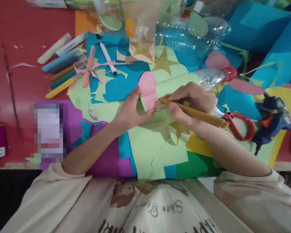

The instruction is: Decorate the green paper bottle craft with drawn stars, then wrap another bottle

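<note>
My left hand (128, 113) pinches a small pink paper cutout (147, 87) with a rounded top, its thumb along the lower edge. A thin brownish line crosses the pink paper near its lower end. In my right hand (194, 98) is a mustard-brown marker (201, 116), its tip touching or just beside the cutout's right edge. Light green paper (157, 142) lies beneath both hands. Close to my right wrist are scissors with red handles (247, 127), their blades partly hidden by the hand. Brown paper stars (164, 61) rest on the green sheets.
Several markers (63, 72) lie at the left among paper scraps. Clear plastic bottles (194, 30) stretch across the back. A blue glue gun (273, 119) sits at the right, near pink paper ovals (247, 86). A blurred-out phone (49, 132) lies on purple paper.
</note>
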The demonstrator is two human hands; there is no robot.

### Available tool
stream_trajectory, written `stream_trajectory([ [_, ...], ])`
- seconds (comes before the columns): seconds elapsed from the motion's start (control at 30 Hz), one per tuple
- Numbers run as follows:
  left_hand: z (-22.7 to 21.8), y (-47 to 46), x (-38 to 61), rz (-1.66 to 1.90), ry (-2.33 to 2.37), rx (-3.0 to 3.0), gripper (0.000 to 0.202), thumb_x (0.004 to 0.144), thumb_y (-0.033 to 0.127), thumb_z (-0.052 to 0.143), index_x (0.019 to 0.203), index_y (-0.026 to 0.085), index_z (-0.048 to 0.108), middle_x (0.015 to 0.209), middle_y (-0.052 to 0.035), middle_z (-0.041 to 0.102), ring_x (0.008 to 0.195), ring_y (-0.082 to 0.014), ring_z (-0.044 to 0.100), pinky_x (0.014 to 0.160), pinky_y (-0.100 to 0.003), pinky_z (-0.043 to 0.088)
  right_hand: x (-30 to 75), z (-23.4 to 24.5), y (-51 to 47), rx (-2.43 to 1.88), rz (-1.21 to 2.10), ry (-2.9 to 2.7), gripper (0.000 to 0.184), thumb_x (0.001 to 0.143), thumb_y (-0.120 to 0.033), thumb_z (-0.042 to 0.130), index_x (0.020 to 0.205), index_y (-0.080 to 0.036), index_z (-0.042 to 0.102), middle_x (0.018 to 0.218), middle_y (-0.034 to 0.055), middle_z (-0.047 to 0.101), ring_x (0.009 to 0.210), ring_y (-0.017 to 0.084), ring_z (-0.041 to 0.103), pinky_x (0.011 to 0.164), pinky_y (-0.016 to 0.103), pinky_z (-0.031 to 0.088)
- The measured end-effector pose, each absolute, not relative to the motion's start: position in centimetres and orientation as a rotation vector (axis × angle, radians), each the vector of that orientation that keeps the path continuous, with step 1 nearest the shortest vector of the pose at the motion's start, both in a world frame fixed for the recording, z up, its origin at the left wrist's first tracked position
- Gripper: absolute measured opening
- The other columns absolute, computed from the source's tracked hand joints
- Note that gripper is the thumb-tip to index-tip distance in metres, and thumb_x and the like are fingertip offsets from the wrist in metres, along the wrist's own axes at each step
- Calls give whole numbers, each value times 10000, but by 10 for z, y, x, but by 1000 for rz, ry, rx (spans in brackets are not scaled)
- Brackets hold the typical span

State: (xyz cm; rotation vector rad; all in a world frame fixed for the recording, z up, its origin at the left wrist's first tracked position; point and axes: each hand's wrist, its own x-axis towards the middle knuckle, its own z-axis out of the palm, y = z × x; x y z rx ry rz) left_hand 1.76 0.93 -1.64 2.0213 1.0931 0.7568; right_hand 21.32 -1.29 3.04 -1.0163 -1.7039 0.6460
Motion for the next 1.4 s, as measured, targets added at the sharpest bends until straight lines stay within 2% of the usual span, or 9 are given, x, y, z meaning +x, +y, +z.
stream_trajectory([
  [0.17, -13, 10, 18, 723, 1113, 1993, 455, 828, 437, 588, 1214, 251, 436, 1216, -76, 597, 1203, -273, 577, 998, -455, 500, 211, 26, -15, -1081, 539, -1741, 111, 818, -264, 611, 715, -258, 571, 607, -21, 657, 463, 132, 576, 452, 298, 479],
  [0.37, -9, 9, 21, 705, 1127, 1991, 471, 810, 426, 575, 1205, 212, 434, 1197, -113, 602, 1195, -291, 586, 995, -477, 503, 210, 25, -15, -1123, 502, -1761, 95, 822, -265, 604, 730, -261, 585, 591, -17, 638, 494, 138, 584, 458, 291, 477],
  [0.47, -7, 9, 22, 695, 1144, 1970, 448, 809, 422, 562, 1195, 227, 443, 1186, -100, 601, 1197, -283, 583, 995, -451, 499, 211, 25, -15, -1124, 473, -1788, 88, 826, -256, 602, 739, -261, 584, 602, -16, 638, 511, 139, 590, 475, 290, 482],
  [0.67, -6, 8, 21, 683, 1155, 1960, 433, 806, 399, 595, 1180, 244, 442, 1224, -96, 600, 1257, -309, 544, 1036, -500, 466, 210, 27, -14, -1077, 444, -1796, 108, 804, -187, 595, 736, -258, 550, 596, -25, 629, 494, 131, 583, 476, 279, 483],
  [0.87, -6, 7, 20, 675, 1158, 1975, 411, 806, 338, 601, 1178, 264, 442, 1218, -78, 594, 1262, -293, 540, 1057, -487, 467, 212, 29, -14, -1052, 438, -1874, 130, 801, -153, 588, 747, -260, 538, 590, -34, 605, 518, 133, 599, 497, 276, 503],
  [1.1, -8, 9, 21, 720, 1116, 1999, 404, 806, 332, 601, 1168, 242, 446, 1187, -92, 586, 1209, -288, 571, 1013, -465, 500, 213, 32, -14, -1022, 411, -1941, 183, 782, -100, 575, 749, -260, 492, 600, -40, 602, 540, 136, 628, 502, 268, 512],
  [1.4, -9, 9, 20, 728, 1111, 2006, 398, 816, 361, 597, 1162, 235, 445, 1170, -88, 599, 1193, -291, 584, 986, -483, 514, 213, 28, -13, -908, 402, -1994, 201, 755, -73, 602, 768, -259, 529, 617, -30, 619, 558, 140, 624, 520, 263, 525],
])
